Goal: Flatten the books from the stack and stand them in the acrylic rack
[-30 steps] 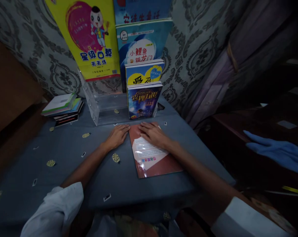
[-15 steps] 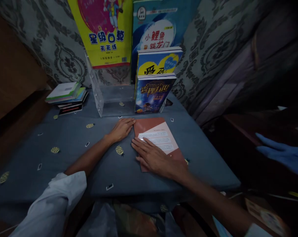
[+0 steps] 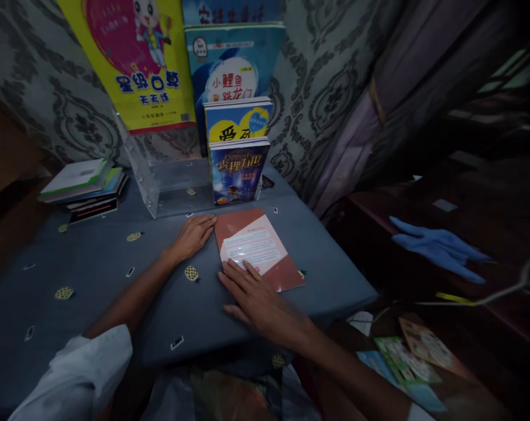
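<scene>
A reddish-brown book (image 3: 276, 237) with a pale printed panel lies flat on the blue tablecloth. Against its upper left corner rests my left hand (image 3: 193, 235), fingers stretched out together and palm down on the cloth. My right hand (image 3: 258, 301) lies flat over the book's lower left part, fingers extended and thumb apart, hiding that corner. Just behind the book, a dark blue book (image 3: 238, 172) stands upright at the front of a clear acrylic rack (image 3: 146, 187).
More books stand in the rack, among them a yellow workbook (image 3: 137, 88) and a teal book (image 3: 234, 58). A stack of books (image 3: 85, 181) lies at the left. To the right are a blue glove (image 3: 436, 242) and several booklets (image 3: 405, 359) lower down.
The view has swung right, so the table things appear further left. My right hand has slid down toward the book's lower edge, uncovering more of the printed panel. My left hand stays at the corner.
</scene>
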`<action>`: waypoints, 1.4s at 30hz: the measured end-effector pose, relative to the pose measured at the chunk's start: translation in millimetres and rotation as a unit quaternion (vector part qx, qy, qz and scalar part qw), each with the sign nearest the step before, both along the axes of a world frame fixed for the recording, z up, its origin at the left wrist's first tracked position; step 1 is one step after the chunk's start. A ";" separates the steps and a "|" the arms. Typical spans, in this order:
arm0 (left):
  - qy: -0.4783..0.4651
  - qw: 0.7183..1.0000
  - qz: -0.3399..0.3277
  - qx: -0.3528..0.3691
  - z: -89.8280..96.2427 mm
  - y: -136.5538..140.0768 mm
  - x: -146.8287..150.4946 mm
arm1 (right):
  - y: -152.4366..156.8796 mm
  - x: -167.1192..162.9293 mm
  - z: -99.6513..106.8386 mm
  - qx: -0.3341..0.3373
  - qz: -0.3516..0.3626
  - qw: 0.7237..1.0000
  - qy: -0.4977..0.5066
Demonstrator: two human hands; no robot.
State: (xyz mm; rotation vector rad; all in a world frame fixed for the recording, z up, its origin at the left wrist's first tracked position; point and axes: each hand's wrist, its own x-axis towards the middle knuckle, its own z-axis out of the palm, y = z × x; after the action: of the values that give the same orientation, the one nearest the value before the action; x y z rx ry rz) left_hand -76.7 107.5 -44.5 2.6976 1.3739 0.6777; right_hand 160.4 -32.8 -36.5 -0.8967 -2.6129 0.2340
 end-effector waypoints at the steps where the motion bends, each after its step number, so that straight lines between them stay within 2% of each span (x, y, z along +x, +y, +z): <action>1: -0.002 1.000 -0.001 0.002 -0.6 0.5 -0.4 | -1.9 3.5 0.2 -0.002 -0.009 1.000 0.001; 9: -0.005 1.000 -0.005 -0.013 -1.2 2.7 -1.5 | -22.5 51.1 -19.6 0.011 -0.139 0.990 0.019; 13: 0.001 1.000 0.000 -0.017 0.2 1.9 -1.0 | -34.9 71.6 -22.9 0.033 -0.205 0.977 0.037; 18: 0.008 1.000 -0.005 -0.011 -0.9 1.7 -0.6 | -46.3 78.1 -28.8 0.079 -0.281 0.956 0.022; 25: 0.027 0.999 -0.020 -0.019 4.8 -9.1 0.0 | -45.5 72.7 -38.1 0.122 -0.312 0.942 0.025; 30: 0.044 0.997 -0.059 -0.038 9.3 -41.4 2.4 | -45.6 70.6 -37.3 0.128 -0.319 0.939 0.029; 42: 0.085 0.977 -0.192 -0.028 22.4 -155.3 10.3 | -46.2 67.1 -40.3 0.117 -0.339 0.933 0.023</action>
State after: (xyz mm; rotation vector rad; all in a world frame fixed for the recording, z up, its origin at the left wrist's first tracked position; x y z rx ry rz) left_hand -66.3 -47.7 -22.1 2.9051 0.8358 0.3764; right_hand 227.5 -79.0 -76.8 -1.5928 -2.0666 -0.2322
